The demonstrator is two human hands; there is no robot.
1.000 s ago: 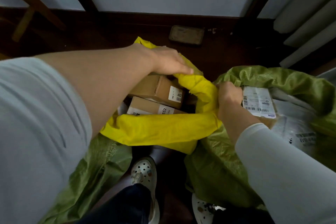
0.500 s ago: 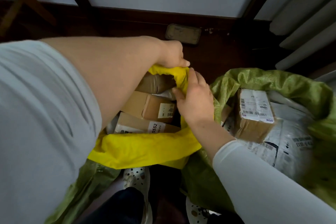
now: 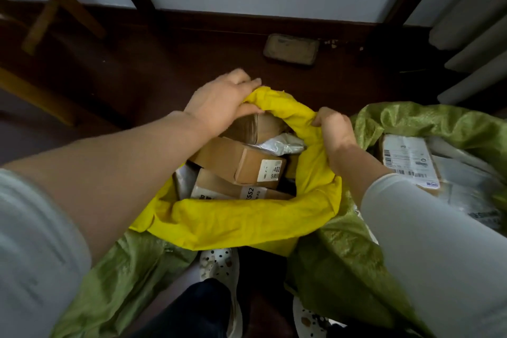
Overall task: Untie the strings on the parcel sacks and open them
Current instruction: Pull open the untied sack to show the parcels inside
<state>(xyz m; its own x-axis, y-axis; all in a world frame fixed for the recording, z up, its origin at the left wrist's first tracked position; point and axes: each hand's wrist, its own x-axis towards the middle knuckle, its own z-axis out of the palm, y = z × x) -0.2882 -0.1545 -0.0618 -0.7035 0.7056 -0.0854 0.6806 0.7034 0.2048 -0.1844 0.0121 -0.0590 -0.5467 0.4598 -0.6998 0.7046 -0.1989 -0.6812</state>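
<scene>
Hands are gripping the yellow sack (image 3: 236, 222) rim on the floor: left hand (image 3: 222, 103) pinching its far edge, right hand (image 3: 333, 129) clenching the right edge, spreading the mouth; boxes (image 3: 238, 163) showing inside.

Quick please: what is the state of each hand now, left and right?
Left hand: closed on the far rim of the yellow sack.
Right hand: closed on the sack's right rim.
</scene>
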